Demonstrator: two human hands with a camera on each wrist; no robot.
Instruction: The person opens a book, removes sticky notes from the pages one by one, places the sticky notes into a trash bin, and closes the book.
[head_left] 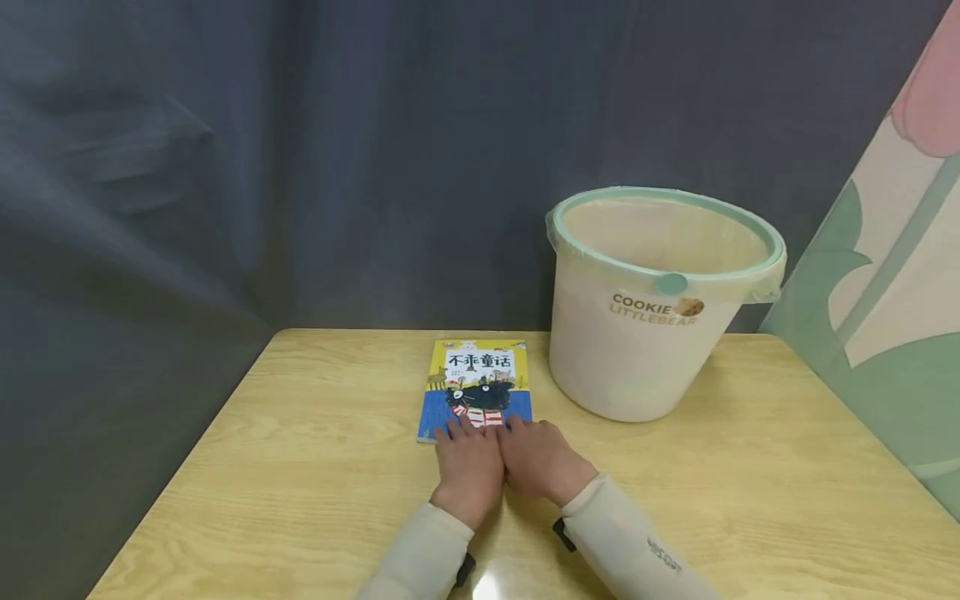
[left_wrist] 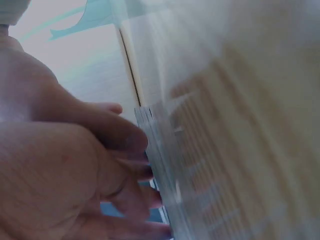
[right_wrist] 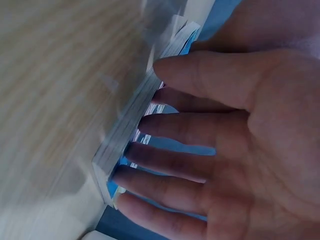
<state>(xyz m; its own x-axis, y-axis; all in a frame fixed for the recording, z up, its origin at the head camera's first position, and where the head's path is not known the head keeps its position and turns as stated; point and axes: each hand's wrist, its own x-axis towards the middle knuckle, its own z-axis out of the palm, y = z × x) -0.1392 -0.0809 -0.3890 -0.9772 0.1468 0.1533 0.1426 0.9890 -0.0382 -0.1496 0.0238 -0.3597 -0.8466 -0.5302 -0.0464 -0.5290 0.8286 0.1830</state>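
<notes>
A picture book (head_left: 478, 375) with a yellow and blue cover lies flat on the table, a black animal drawn below its title. My left hand (head_left: 470, 465) rests on the lower left part of the cover. Beside it, my right hand (head_left: 542, 458) touches the lower right part, and the two hands meet at the middle. In the right wrist view the straight fingers (right_wrist: 170, 165) lie over the cover, the thumb near the page edge (right_wrist: 122, 127). The left thumb (left_wrist: 125, 132) also sits at the near page edge in the left wrist view.
A white bucket (head_left: 622, 358) with a mint-green rim stands right of the book, near the table's back edge. The wooden table (head_left: 300, 433) reaches out on both sides. Behind it hangs a dark curtain (head_left: 420, 167); a floral wall (head_left: 900, 317) is at the right.
</notes>
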